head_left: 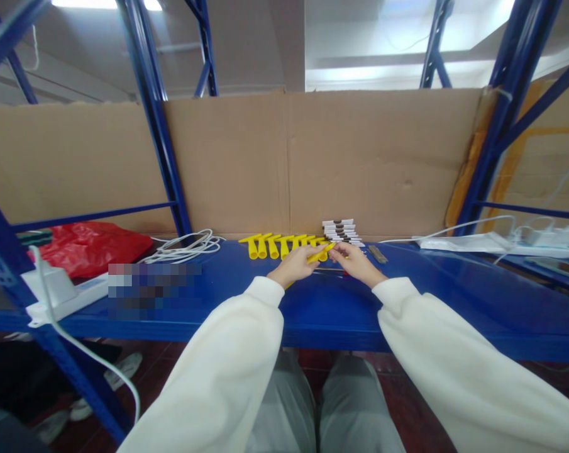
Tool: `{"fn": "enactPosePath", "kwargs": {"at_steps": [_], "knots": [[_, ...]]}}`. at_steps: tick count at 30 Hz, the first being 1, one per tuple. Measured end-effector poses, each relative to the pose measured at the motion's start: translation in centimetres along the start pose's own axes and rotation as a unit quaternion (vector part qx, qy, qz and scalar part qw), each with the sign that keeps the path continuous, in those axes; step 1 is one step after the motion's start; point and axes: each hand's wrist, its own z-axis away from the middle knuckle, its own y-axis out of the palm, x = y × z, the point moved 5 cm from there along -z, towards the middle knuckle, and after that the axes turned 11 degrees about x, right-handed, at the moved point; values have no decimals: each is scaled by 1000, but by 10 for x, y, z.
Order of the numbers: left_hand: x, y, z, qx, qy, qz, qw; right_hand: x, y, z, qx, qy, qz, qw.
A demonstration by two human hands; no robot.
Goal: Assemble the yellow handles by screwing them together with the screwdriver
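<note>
My left hand (pixel 296 265) is closed around a yellow handle-like piece (pixel 320 253), which slants up to the right above the blue shelf. At the far end of this piece are the pinched fingers of my right hand (pixel 353 261); whatever small part they grip is too small to make out. Behind my hands a row of several yellow T-shaped pieces (pixel 273 246) lies side by side. To their right sits a stack of white packets with dark marks (pixel 339 229). A small grey-brown object (pixel 377 254) rests just right of my right hand.
On the left are a red plastic bag (pixel 93 245), coiled white cable (pixel 190 246) and a white power strip (pixel 88 292). A white strip (pixel 468 243) and cables lie at the right. Cardboard (pixel 227 163) and blue posts stand behind the blue shelf (pixel 246 302).
</note>
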Motion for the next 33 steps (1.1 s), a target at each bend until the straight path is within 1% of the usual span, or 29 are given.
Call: {"fn": "enactPosePath", "kwargs": {"at_steps": [6, 11, 15, 18, 20, 22, 24, 26, 28, 30, 33], "knots": [[3, 2, -1, -7, 8, 26, 1000, -2, 1, 0, 1, 21, -92, 995], [3, 1, -1, -19, -2, 37, 999, -1, 0, 1, -2, 33, -102, 994], [2, -6, 1, -41, -8, 61, 997, -5, -2, 0, -4, 40, -90, 995], [5, -13, 3, -70, -19, 98, 993, -17, -14, -1, -20, 54, -59, 997], [7, -17, 4, -92, -23, 128, 987, -31, -30, 0, -36, 80, -18, 996], [9, -19, 6, -108, -26, 156, 982, -47, -48, 4, -49, 112, 51, 991], [10, -20, 7, -110, -35, 174, 978, -61, -66, 10, -54, 160, 149, 974], [9, -19, 7, -103, -48, 181, 977, -76, -77, 18, -24, 237, 232, 943], [9, -19, 8, -94, -56, 182, 977, -86, -82, 24, 8, 297, 280, 913], [8, -18, 8, -89, -60, 183, 977, -90, -83, 28, 28, 327, 303, 895], [7, -18, 8, -84, -60, 182, 978, -90, -79, 28, 43, 342, 325, 881]]}}
